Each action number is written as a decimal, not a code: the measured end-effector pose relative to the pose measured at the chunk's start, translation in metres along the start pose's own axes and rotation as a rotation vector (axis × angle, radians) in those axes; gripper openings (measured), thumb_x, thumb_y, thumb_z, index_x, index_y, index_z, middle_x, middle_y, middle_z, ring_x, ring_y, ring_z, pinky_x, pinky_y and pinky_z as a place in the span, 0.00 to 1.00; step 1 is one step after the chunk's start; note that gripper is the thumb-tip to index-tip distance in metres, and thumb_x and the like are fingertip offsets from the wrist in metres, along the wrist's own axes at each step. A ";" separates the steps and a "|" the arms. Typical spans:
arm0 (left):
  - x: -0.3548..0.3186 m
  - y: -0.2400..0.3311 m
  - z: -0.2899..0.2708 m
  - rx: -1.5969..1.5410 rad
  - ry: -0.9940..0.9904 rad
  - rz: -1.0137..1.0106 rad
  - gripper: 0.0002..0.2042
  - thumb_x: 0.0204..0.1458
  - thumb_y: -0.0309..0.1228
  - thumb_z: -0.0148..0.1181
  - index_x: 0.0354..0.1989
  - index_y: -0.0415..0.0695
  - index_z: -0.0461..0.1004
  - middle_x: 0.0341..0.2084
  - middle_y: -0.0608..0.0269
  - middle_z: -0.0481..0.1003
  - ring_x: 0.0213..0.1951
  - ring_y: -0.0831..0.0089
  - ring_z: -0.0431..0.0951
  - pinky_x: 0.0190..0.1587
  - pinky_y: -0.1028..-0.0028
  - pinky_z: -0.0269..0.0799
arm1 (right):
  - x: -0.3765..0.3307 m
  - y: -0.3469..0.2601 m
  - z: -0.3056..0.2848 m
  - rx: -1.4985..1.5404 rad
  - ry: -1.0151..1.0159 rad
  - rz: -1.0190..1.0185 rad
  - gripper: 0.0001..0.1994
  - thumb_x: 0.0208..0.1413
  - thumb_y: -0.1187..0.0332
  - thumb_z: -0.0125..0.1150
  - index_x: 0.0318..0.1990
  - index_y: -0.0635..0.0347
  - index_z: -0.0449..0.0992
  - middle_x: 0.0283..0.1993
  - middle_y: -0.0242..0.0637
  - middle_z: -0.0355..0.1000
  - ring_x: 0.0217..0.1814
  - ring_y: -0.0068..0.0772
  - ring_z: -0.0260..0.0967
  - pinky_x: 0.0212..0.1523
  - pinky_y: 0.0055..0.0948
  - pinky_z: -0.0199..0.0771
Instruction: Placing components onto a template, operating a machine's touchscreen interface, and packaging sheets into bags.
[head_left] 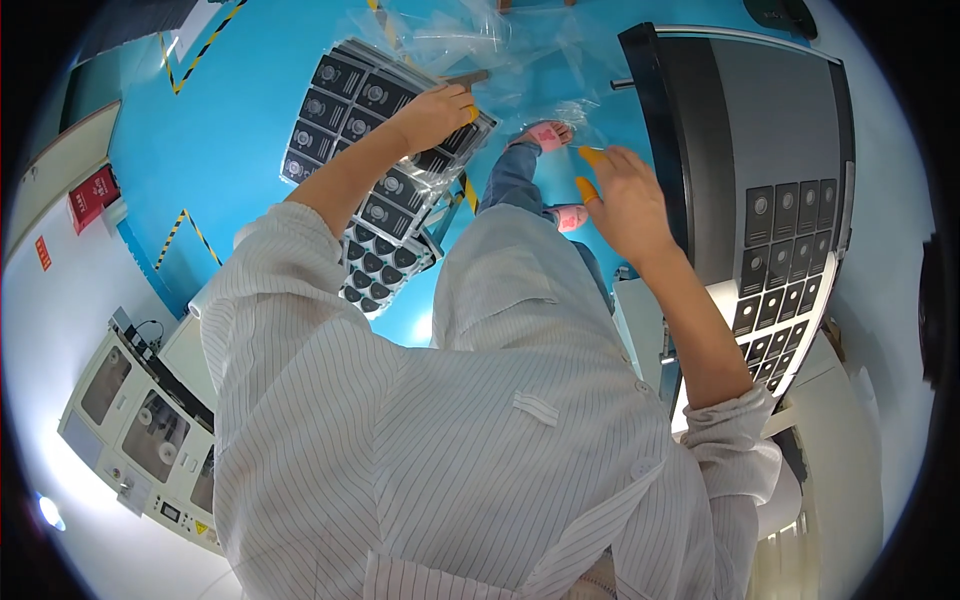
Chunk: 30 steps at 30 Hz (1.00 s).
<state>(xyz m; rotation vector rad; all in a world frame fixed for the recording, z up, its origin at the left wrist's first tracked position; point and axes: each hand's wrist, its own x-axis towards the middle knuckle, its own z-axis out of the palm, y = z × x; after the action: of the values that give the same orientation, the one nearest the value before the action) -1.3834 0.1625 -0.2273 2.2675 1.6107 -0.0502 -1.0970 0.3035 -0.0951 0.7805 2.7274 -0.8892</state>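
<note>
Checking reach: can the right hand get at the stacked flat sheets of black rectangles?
Probably yes: between the right hand and the stacked sheets the way looks free; the left hand covers only part of them.

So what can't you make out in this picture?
In the head view:
Left hand: its back hides the palm, so its grip is unclear.
Printed sheets: the left forearm covers part; the small print is too fine.
White machine: one end hidden by the left sleeve.
Black object: cut off at the top edge.
</note>
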 end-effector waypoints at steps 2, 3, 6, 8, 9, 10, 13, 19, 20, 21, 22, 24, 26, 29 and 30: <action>0.002 0.004 -0.003 0.025 -0.024 -0.008 0.10 0.48 0.26 0.53 0.39 0.43 0.74 0.45 0.63 0.72 0.51 0.65 0.70 0.57 0.68 0.65 | 0.004 -0.005 0.014 0.046 -0.036 0.006 0.18 0.49 0.71 0.63 0.48 0.67 0.74 0.51 0.51 0.71 0.58 0.47 0.66 0.57 0.39 0.66; 0.001 0.006 -0.005 0.046 -0.055 -0.020 0.10 0.48 0.26 0.53 0.39 0.42 0.74 0.46 0.60 0.72 0.52 0.62 0.69 0.59 0.66 0.63 | 0.008 -0.008 0.021 0.098 -0.078 0.009 0.18 0.50 0.70 0.63 0.48 0.66 0.74 0.51 0.51 0.71 0.57 0.47 0.67 0.57 0.38 0.67; -0.006 0.015 -0.017 -0.050 0.097 -0.053 0.11 0.43 0.20 0.56 0.37 0.38 0.73 0.45 0.54 0.71 0.52 0.56 0.68 0.56 0.63 0.65 | 0.021 -0.025 0.033 0.204 -0.224 0.076 0.22 0.51 0.67 0.63 0.53 0.66 0.71 0.51 0.52 0.71 0.56 0.46 0.67 0.55 0.39 0.68; -0.017 0.021 -0.032 -0.065 0.085 -0.118 0.13 0.41 0.19 0.56 0.39 0.38 0.72 0.45 0.53 0.70 0.52 0.54 0.68 0.56 0.62 0.64 | 0.031 -0.039 0.054 0.393 -0.210 0.184 0.27 0.52 0.64 0.64 0.58 0.66 0.66 0.51 0.52 0.71 0.55 0.49 0.68 0.54 0.40 0.68; -0.024 0.025 -0.041 -0.080 0.073 -0.199 0.15 0.40 0.17 0.56 0.40 0.37 0.72 0.45 0.51 0.70 0.52 0.52 0.68 0.56 0.60 0.64 | 0.033 -0.050 0.058 0.551 -0.149 0.203 0.29 0.52 0.63 0.64 0.60 0.66 0.64 0.52 0.53 0.71 0.55 0.50 0.68 0.54 0.40 0.68; -0.023 0.030 -0.057 -0.077 0.083 -0.179 0.15 0.40 0.17 0.56 0.40 0.37 0.72 0.45 0.51 0.70 0.52 0.52 0.68 0.56 0.60 0.64 | 0.037 -0.066 0.053 0.703 -0.079 0.229 0.30 0.53 0.62 0.64 0.61 0.66 0.62 0.52 0.54 0.71 0.55 0.51 0.68 0.55 0.40 0.68; -0.006 0.049 -0.137 -0.370 0.253 -0.272 0.14 0.43 0.18 0.54 0.41 0.35 0.71 0.47 0.44 0.69 0.52 0.46 0.68 0.57 0.59 0.64 | 0.051 -0.088 0.067 0.734 0.253 0.096 0.25 0.55 0.64 0.61 0.58 0.67 0.64 0.47 0.53 0.72 0.47 0.53 0.71 0.47 0.42 0.71; -0.002 0.037 -0.218 -0.468 1.002 -0.316 0.22 0.57 0.33 0.56 0.59 0.42 0.63 0.55 0.51 0.68 0.59 0.56 0.67 0.61 0.63 0.58 | 0.038 -0.086 -0.077 0.523 0.628 -0.203 0.15 0.56 0.71 0.58 0.50 0.64 0.69 0.30 0.43 0.73 0.28 0.50 0.70 0.28 0.41 0.70; -0.006 0.024 -0.213 -0.557 1.102 -0.404 0.28 0.58 0.37 0.56 0.64 0.43 0.56 0.58 0.51 0.66 0.61 0.58 0.64 0.63 0.63 0.56 | 0.029 -0.082 -0.110 0.519 0.626 -0.304 0.14 0.55 0.72 0.58 0.49 0.63 0.71 0.29 0.42 0.73 0.27 0.47 0.70 0.27 0.38 0.69; -0.001 0.016 -0.207 -0.659 1.194 -0.486 0.33 0.59 0.41 0.55 0.69 0.44 0.49 0.62 0.52 0.63 0.64 0.60 0.62 0.65 0.63 0.54 | 0.020 -0.075 -0.138 0.505 0.624 -0.398 0.13 0.55 0.72 0.58 0.48 0.61 0.73 0.29 0.41 0.73 0.26 0.44 0.70 0.26 0.36 0.69; 0.010 0.015 -0.203 -0.681 1.194 -0.429 0.33 0.59 0.41 0.55 0.69 0.44 0.49 0.62 0.52 0.63 0.64 0.60 0.62 0.65 0.63 0.54 | 0.010 -0.066 -0.158 0.471 0.663 -0.373 0.13 0.55 0.72 0.58 0.48 0.61 0.73 0.29 0.41 0.73 0.26 0.44 0.70 0.26 0.36 0.69; 0.040 0.014 -0.199 -1.369 0.892 -0.489 0.39 0.60 0.46 0.52 0.71 0.41 0.38 0.65 0.50 0.59 0.66 0.58 0.58 0.66 0.62 0.52 | -0.012 -0.047 -0.190 0.538 0.625 -0.346 0.10 0.56 0.72 0.57 0.46 0.60 0.75 0.30 0.40 0.73 0.24 0.42 0.68 0.24 0.33 0.67; 0.083 0.009 -0.208 -1.713 0.840 -0.315 0.36 0.60 0.43 0.55 0.69 0.39 0.45 0.59 0.51 0.66 0.63 0.59 0.64 0.61 0.63 0.60 | -0.035 -0.028 -0.213 0.432 0.609 -0.251 0.11 0.57 0.71 0.58 0.47 0.59 0.75 0.32 0.40 0.74 0.24 0.43 0.69 0.25 0.32 0.68; 0.131 -0.012 -0.237 -1.959 0.547 -0.038 0.24 0.57 0.34 0.58 0.61 0.38 0.63 0.44 0.58 0.76 0.47 0.65 0.76 0.48 0.73 0.72 | -0.077 -0.006 -0.238 0.568 0.847 -0.028 0.10 0.60 0.70 0.57 0.47 0.62 0.74 0.31 0.38 0.73 0.26 0.33 0.71 0.29 0.23 0.69; 0.144 -0.018 -0.242 -2.008 0.610 -0.023 0.19 0.58 0.30 0.56 0.57 0.38 0.67 0.44 0.58 0.76 0.45 0.70 0.77 0.50 0.74 0.73 | -0.090 0.003 -0.240 0.633 0.917 0.083 0.10 0.61 0.70 0.57 0.47 0.63 0.73 0.31 0.32 0.72 0.30 0.24 0.68 0.34 0.20 0.68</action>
<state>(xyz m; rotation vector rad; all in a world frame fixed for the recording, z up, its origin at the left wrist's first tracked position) -1.3921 0.3722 -0.0394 0.5767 0.8107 1.5330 -1.0183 0.4079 0.1252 1.7723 3.0586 -1.7610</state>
